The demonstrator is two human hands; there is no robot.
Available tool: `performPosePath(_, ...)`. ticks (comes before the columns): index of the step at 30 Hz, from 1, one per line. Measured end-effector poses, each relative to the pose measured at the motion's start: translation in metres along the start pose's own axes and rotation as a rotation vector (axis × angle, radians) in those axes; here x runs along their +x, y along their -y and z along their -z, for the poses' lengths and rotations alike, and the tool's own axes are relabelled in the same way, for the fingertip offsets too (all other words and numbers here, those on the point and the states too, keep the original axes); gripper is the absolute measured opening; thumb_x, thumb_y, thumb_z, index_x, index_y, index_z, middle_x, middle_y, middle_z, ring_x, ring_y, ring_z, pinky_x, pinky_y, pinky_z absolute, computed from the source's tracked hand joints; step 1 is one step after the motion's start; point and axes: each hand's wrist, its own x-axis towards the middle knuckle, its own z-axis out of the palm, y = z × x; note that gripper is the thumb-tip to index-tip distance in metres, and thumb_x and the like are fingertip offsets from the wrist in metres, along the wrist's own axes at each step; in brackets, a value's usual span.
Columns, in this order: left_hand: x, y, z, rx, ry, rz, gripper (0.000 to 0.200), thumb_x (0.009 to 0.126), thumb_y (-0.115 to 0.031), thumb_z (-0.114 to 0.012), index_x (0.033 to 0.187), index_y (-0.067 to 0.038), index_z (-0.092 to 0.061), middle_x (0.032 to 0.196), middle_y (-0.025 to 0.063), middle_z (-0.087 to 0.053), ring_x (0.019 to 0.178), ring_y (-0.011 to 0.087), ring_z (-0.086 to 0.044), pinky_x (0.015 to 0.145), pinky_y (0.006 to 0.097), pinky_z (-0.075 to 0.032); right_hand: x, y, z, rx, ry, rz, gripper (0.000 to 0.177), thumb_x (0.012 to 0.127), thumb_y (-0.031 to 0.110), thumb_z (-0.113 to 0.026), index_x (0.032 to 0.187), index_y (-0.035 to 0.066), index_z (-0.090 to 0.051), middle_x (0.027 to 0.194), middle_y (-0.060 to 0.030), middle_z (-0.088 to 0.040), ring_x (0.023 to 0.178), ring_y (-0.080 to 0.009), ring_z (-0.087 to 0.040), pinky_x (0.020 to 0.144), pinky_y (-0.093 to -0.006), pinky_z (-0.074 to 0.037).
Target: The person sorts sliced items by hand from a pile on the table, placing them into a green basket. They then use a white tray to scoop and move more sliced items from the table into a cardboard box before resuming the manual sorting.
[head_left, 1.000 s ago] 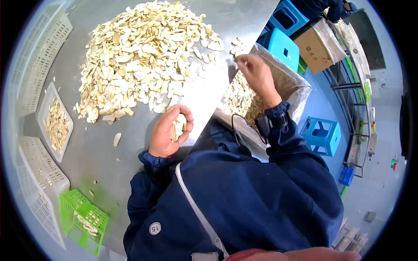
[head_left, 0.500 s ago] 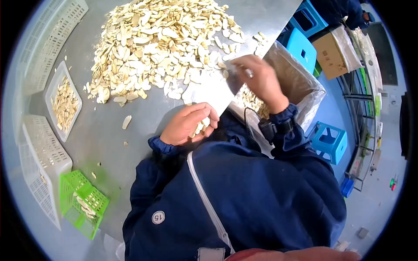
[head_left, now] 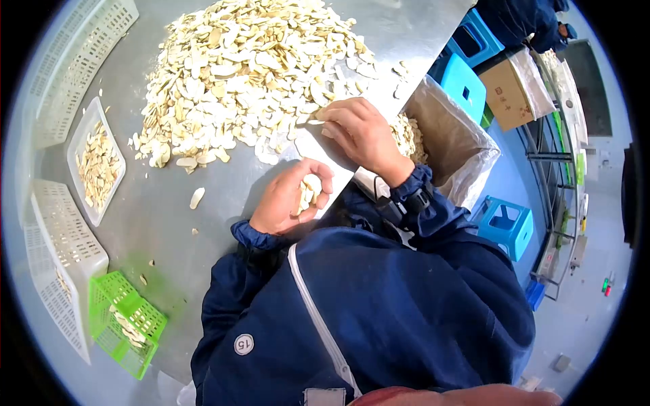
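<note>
A wide heap of pale dried slices (head_left: 237, 74) lies on the metal table (head_left: 223, 223). My left hand (head_left: 288, 196) is curled around several of these slices (head_left: 309, 192), just in front of the heap near the table's edge. At the heap's near right side is my right hand (head_left: 365, 139), palm down. Its thumb and fingers close on a pale slice (head_left: 315, 122) at their tips. Below and right of this hand, a lined box (head_left: 460, 145) stands against the table with more slices inside, partly hidden by my wrist.
To the left are a white tray (head_left: 117, 172) of slices, white perforated baskets (head_left: 74, 237) and a green basket (head_left: 145, 311) holding some slices. Blue stools (head_left: 504, 227), a cardboard box (head_left: 508, 91) and a metal rack (head_left: 552, 155) stand right. Another person (head_left: 521, 24) is at the top right.
My right hand has moved left from over the lined box to the heap's edge, its fingertips now at a slice. My left hand stays nearly in place, still holding slices.
</note>
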Motion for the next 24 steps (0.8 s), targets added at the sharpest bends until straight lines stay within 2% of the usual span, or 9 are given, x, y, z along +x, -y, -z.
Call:
performPosePath(3, 0.005, 0.005, 0.005, -0.235, 0.001, -0.04, 0.062, 0.114, -0.054, -0.032, 0.137, -0.001, -0.056, 0.104, 0.0107, -0.065, 0.082, 0.0151, -0.063, 0.045, 0.0207, -0.041, 0.001, 0.015, 0.021, 0.429, 0.157, -0.19, 0.02, 0.099, 0.021, -0.069, 0.113, 0.007, -0.074, 0.116, -0.0117, -0.073, 0.108, -0.0323, -0.068, 0.093, -0.0418, -0.055)
performPosePath(6, 0.006, 0.004, 0.005, -0.284, -0.058, -0.047, 0.058, 0.114, -0.051, -0.034, 0.131, -0.001, -0.057, 0.103, 0.0105, -0.066, 0.077, 0.0161, -0.065, 0.042, 0.0207, -0.045, 0.021, 0.014, 0.018, 0.246, 0.086, -0.135, 0.023, 0.1, 0.025, -0.068, 0.113, 0.007, -0.074, 0.111, -0.0129, -0.073, 0.104, -0.0333, -0.069, 0.091, -0.0419, -0.055)
performPosePath(7, 0.008, 0.007, 0.011, -0.296, -0.062, -0.04, 0.048, 0.114, -0.043, -0.041, 0.128, -0.001, -0.06, 0.102, 0.0101, -0.066, 0.076, 0.0155, -0.064, 0.042, 0.0208, -0.045, 0.03, 0.01, 0.013, 0.17, 0.052, -0.294, 0.024, 0.099, 0.029, -0.067, 0.11, 0.008, -0.074, 0.106, -0.0135, -0.073, 0.097, -0.0338, -0.069, 0.087, -0.0435, -0.055)
performPosePath(10, 0.005, 0.006, 0.011, -0.205, -0.052, -0.08, 0.038, 0.112, -0.034, -0.047, 0.124, -0.001, -0.061, 0.101, 0.0097, -0.066, 0.075, 0.0142, -0.063, 0.042, 0.0209, -0.044, 0.043, -0.012, -0.009, -0.254, -0.074, -0.219, 0.021, 0.097, 0.028, -0.069, 0.106, 0.01, -0.073, 0.101, -0.013, -0.072, 0.093, -0.0341, -0.069, 0.082, -0.0456, -0.055)
performPosePath(14, 0.001, -0.003, 0.003, -0.158, -0.021, -0.058, 0.031, 0.107, -0.024, -0.052, 0.128, -0.002, -0.058, 0.104, 0.0085, -0.063, 0.079, 0.0138, -0.06, 0.044, 0.021, -0.039, 0.036, -0.029, -0.01, -0.07, -0.089, -0.351, 0.024, 0.092, 0.026, -0.073, 0.103, 0.005, -0.073, 0.09, -0.0134, -0.073, 0.088, -0.0366, -0.069, 0.077, -0.0479, -0.055)
performPosePath(18, 0.003, 0.001, 0.006, -0.21, -0.024, -0.062, 0.034, 0.108, -0.024, -0.052, 0.133, -0.002, -0.055, 0.103, 0.0096, -0.066, 0.072, 0.0132, -0.061, 0.041, 0.0207, -0.043, 0.025, -0.021, 0.017, 0.209, -0.048, -0.605, 0.028, 0.096, 0.022, -0.07, 0.115, 0.001, -0.073, 0.096, -0.0135, -0.077, 0.084, -0.0265, -0.075, 0.077, -0.0372, -0.058)
performPosePath(19, 0.004, 0.004, 0.01, -0.217, -0.017, -0.066, 0.036, 0.108, -0.025, -0.051, 0.135, -0.002, -0.054, 0.104, 0.0097, -0.066, 0.073, 0.0134, -0.061, 0.041, 0.0209, -0.044, 0.022, -0.024, 0.018, 0.261, -0.032, -0.619, 0.031, 0.099, 0.021, -0.068, 0.121, 0.001, -0.073, 0.096, -0.0109, -0.078, 0.082, -0.0173, -0.074, 0.075, -0.0315, -0.058)
performPosePath(22, 0.007, 0.01, 0.018, -0.284, 0.019, -0.084, 0.04, 0.111, -0.031, -0.045, 0.136, -0.002, -0.054, 0.106, 0.0108, -0.066, 0.075, 0.014, -0.063, 0.041, 0.0209, -0.045, 0.019, -0.02, 0.024, 0.449, 0.051, -0.672, 0.031, 0.101, 0.023, -0.07, 0.123, 0.001, -0.072, 0.095, -0.0043, -0.076, 0.083, -0.0106, -0.069, 0.076, -0.0278, -0.056)
performPosePath(24, 0.007, 0.007, 0.014, -0.324, -0.004, -0.1, 0.043, 0.113, -0.036, -0.041, 0.134, -0.002, -0.055, 0.108, 0.0118, -0.065, 0.078, 0.0144, -0.064, 0.042, 0.0209, -0.046, 0.014, -0.005, 0.034, 0.786, 0.206, -0.649, 0.031, 0.106, 0.023, -0.066, 0.128, 0.001, -0.069, 0.103, 0.0014, -0.071, 0.092, -0.0044, -0.06, 0.084, -0.0231, -0.05)
